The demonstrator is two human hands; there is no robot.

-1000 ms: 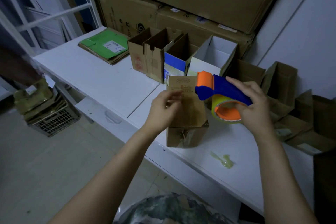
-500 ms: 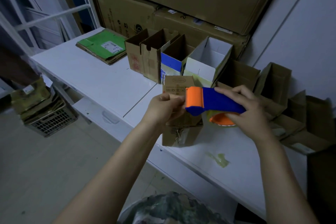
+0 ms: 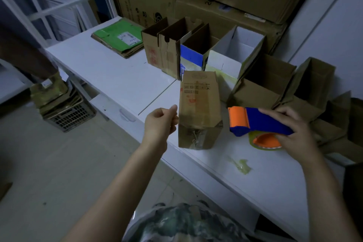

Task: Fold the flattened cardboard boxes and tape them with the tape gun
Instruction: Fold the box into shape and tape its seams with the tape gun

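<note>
Our small brown box (image 3: 198, 108) lies on the white surface (image 3: 110, 70); we judge that its seam is already taped. Just left of the box is our left hand (image 3: 160, 122), fingers curled together, holding nothing. Right of the box, our right hand (image 3: 294, 135) has its fingers clamped on the tape gun (image 3: 255, 122). Behind the box stand folded open boxes (image 3: 170, 49); farther behind, to the left, flattened cardboard (image 3: 119, 38) is not yet folded.

- left hand (image 3: 160, 122) and right hand (image 3: 294, 135) bare; forearms (image 3: 125, 179) bare, no sleeve cuffs in view;
- garment (image 3: 186, 224) at the chest: mottled camouflage print in dark green, grey and pale patches
</note>
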